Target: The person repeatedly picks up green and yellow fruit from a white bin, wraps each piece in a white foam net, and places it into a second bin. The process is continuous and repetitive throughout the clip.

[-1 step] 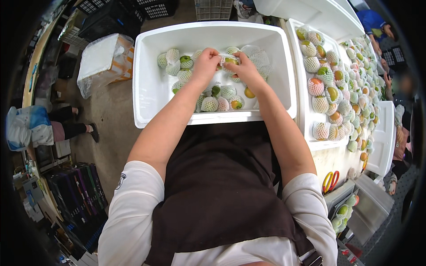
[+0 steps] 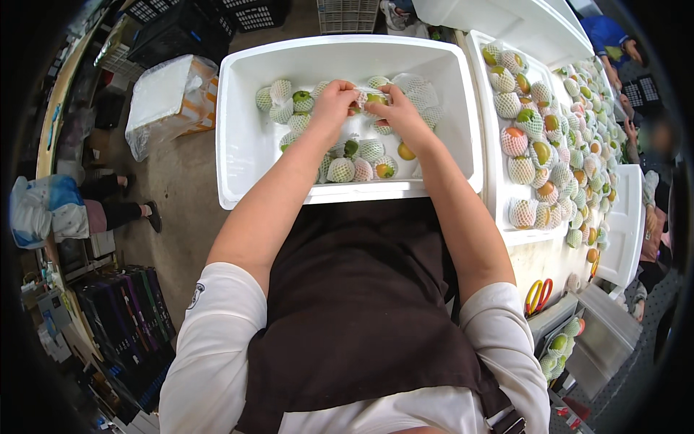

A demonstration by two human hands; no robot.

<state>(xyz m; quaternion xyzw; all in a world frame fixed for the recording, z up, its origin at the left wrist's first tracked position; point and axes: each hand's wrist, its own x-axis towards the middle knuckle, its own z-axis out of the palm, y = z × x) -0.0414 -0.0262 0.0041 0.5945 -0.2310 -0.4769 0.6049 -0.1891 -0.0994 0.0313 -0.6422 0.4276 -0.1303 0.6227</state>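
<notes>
Inside a deep white foam box (image 2: 238, 137), both of my hands are at a round yellow-green fruit (image 2: 377, 99) with a white foam net (image 2: 361, 98) by it. My left hand (image 2: 337, 103) has its fingertips pinched on the net's left side. My right hand (image 2: 397, 110) curls its fingers and thumb around the fruit's right side. Several netted fruits lie around them, among them a green one (image 2: 302, 101) and an orange one (image 2: 386, 169). Clear plastic film (image 2: 418, 88) covers some fruits behind my right hand. My fingers partly hide the fruit between them.
A white tray (image 2: 493, 181) and a heap of netted fruits (image 2: 589, 155) stand on the right, with red and yellow scissors (image 2: 538, 295) nearer me. A plastic-wrapped box (image 2: 163, 101) stands on the floor to the left. Other people are at both sides.
Both hands stay at the same fruit in the box; only a very slight shift of the fingers shows.
</notes>
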